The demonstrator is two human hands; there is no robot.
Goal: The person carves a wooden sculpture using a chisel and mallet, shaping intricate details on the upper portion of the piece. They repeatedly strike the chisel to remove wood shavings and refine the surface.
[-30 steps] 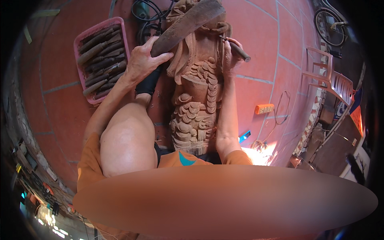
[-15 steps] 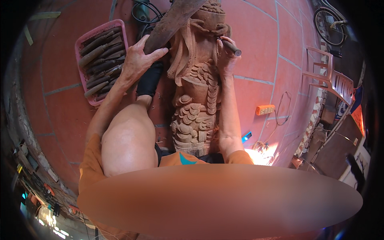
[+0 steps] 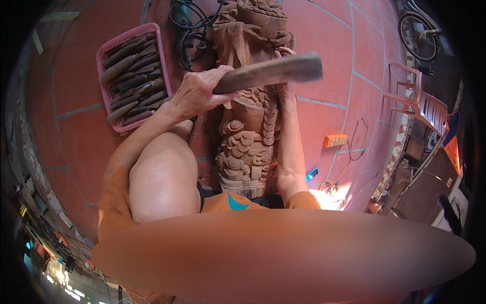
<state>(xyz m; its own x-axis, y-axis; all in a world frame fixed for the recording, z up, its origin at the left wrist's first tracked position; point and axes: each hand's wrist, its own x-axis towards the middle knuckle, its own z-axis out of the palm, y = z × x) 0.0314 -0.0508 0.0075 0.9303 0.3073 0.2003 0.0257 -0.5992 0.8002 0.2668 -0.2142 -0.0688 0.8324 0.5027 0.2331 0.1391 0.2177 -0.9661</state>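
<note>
A carved wooden statue (image 3: 245, 152) lies lengthwise in front of me, with figures and scale-like relief along it. My left hand (image 3: 200, 92) is closed around one end of a long wooden mallet (image 3: 271, 72), which points right across the statue. The mallet's far end passes over my right hand (image 3: 287, 90) and hides much of it. My right hand is closed on a carving chisel at the statue's right side. The chisel's handle is behind the mallet now; it showed in the earlier picture.
A pink tray (image 3: 101, 88) of several wooden-handled chisels stands left. Behind my left hand lies a green power tool (image 3: 180, 15) with black cable. At right are an orange power strip (image 3: 335, 140), a blue-lit device (image 3: 312, 174), a plastic chair (image 3: 410, 91) and a bicycle wheel (image 3: 417, 35).
My left hand has moved right and nearer to me, swinging the mallet from pointing away to lying across the statue over my right hand. My right hand stays in place.
</note>
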